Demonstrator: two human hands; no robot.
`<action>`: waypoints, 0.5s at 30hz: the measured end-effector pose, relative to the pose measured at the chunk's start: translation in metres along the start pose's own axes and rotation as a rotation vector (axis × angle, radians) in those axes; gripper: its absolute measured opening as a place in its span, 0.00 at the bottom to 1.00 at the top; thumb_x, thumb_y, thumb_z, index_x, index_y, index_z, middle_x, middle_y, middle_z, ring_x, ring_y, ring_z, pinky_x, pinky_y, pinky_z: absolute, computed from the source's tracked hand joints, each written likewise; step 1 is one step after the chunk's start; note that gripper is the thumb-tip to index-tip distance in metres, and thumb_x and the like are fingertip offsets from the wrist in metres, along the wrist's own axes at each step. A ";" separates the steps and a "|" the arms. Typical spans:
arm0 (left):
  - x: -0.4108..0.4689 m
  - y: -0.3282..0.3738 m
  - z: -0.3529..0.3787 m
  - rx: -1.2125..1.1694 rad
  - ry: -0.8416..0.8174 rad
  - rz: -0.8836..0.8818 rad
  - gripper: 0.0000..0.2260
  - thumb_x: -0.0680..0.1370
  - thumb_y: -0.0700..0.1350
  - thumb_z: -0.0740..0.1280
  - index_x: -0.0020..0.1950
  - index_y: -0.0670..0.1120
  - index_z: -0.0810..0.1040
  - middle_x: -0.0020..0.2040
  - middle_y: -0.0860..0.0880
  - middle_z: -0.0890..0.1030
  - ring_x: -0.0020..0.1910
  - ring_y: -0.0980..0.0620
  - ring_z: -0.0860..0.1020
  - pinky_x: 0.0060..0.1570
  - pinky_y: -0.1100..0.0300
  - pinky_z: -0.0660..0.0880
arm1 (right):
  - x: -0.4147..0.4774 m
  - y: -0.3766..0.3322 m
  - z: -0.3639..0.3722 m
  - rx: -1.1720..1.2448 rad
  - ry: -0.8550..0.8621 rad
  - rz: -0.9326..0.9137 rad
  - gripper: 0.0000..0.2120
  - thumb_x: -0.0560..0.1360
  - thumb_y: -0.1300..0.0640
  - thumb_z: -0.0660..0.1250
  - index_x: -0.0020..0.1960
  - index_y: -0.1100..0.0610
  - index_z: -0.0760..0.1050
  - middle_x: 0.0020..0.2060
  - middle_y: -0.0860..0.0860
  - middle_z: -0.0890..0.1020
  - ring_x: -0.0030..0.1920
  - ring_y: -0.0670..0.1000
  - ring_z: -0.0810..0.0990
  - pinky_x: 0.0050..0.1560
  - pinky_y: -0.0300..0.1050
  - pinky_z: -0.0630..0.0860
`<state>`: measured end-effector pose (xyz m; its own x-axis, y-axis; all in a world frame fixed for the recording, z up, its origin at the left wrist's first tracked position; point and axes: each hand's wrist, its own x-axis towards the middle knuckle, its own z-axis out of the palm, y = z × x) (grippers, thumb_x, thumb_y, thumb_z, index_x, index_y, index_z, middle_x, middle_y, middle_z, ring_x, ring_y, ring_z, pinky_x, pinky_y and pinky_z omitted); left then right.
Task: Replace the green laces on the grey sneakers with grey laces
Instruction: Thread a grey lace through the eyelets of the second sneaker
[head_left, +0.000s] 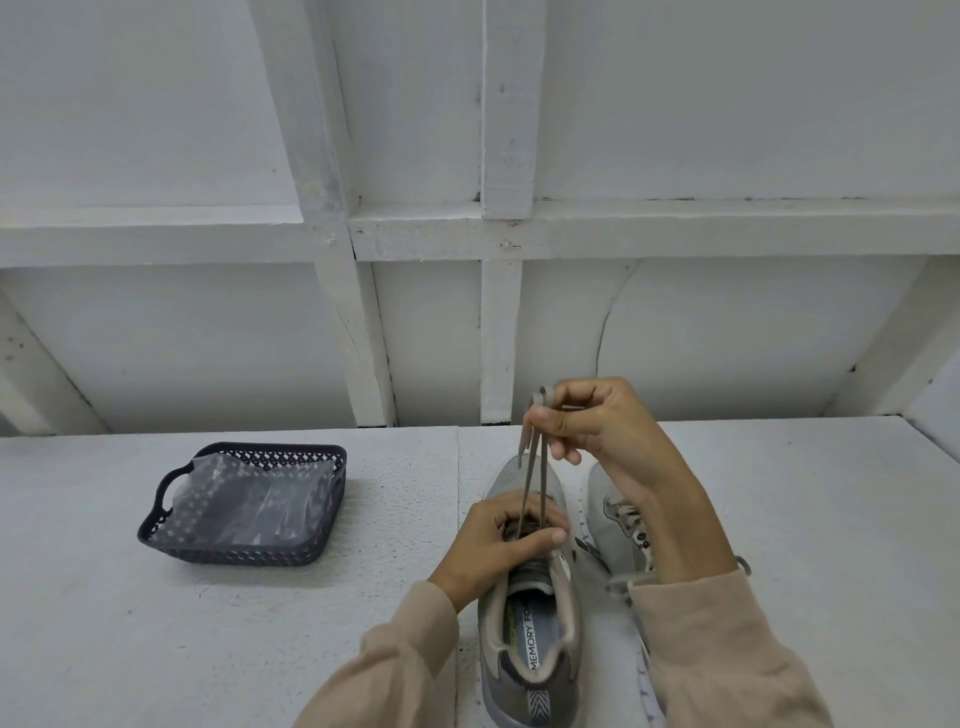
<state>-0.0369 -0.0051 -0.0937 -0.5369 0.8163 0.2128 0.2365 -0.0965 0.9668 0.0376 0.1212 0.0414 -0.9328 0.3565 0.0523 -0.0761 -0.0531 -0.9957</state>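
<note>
Where the view begins, at its lower edge, we see two pale pink sleeves (395, 670) reaching forward over a white speckled table (156, 649). Between them stands the near sneaker (519, 639), grey, upright on its sole, heel toward us and toe pointing away, with the words MEMORY FOAM readable on its insole. The left hand (493, 545) grips this shoe over the tongue and eyelets, its fingers curled down on the left side and its thumb laid across the lacing.

From under that hand we see the grey lace (532, 467) rise in two taut strands that run close together up and over the toe. Just to the right of this shoe, partly hidden by the right forearm, sits the second sneaker (608, 499), a lighter grey and already threaded with a pale lace; whether the two shoes touch we cannot tell.

Above the toe of the near sneaker, the right hand (597, 431) is raised off the table and pinches both strands together between thumb and forefinger, and the lace tips stick out just above the pinch. The other fingers are loosely bent below.

Well to the left stands a dark latticed basket (244, 553) with handles, holding a clear plastic bag (249, 499). Beyond the table's far edge we see a white panelled wall (498, 228) crossed by painted beams.
</note>
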 end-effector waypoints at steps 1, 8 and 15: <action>0.000 -0.001 0.000 -0.005 0.002 -0.006 0.05 0.73 0.40 0.74 0.47 0.40 0.84 0.49 0.47 0.84 0.54 0.50 0.81 0.58 0.61 0.75 | 0.000 -0.002 0.001 0.021 0.000 -0.006 0.04 0.63 0.60 0.74 0.33 0.59 0.80 0.34 0.60 0.77 0.24 0.48 0.71 0.23 0.36 0.65; -0.003 -0.004 0.002 0.000 -0.003 -0.064 0.07 0.73 0.45 0.74 0.48 0.43 0.85 0.48 0.47 0.84 0.52 0.48 0.81 0.56 0.56 0.77 | 0.006 -0.017 0.006 0.109 0.021 -0.066 0.05 0.65 0.63 0.73 0.37 0.64 0.78 0.31 0.54 0.81 0.23 0.47 0.72 0.23 0.34 0.65; -0.003 -0.003 -0.001 0.041 -0.068 -0.079 0.09 0.68 0.48 0.79 0.46 0.49 0.86 0.48 0.51 0.84 0.56 0.54 0.79 0.61 0.54 0.74 | 0.008 -0.017 0.009 0.130 0.033 -0.085 0.07 0.64 0.64 0.72 0.39 0.67 0.79 0.29 0.57 0.78 0.25 0.49 0.76 0.24 0.37 0.71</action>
<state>-0.0368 -0.0084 -0.0971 -0.4991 0.8575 0.1249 0.2290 -0.0084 0.9734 0.0285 0.1162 0.0590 -0.9090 0.3955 0.1313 -0.2012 -0.1407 -0.9694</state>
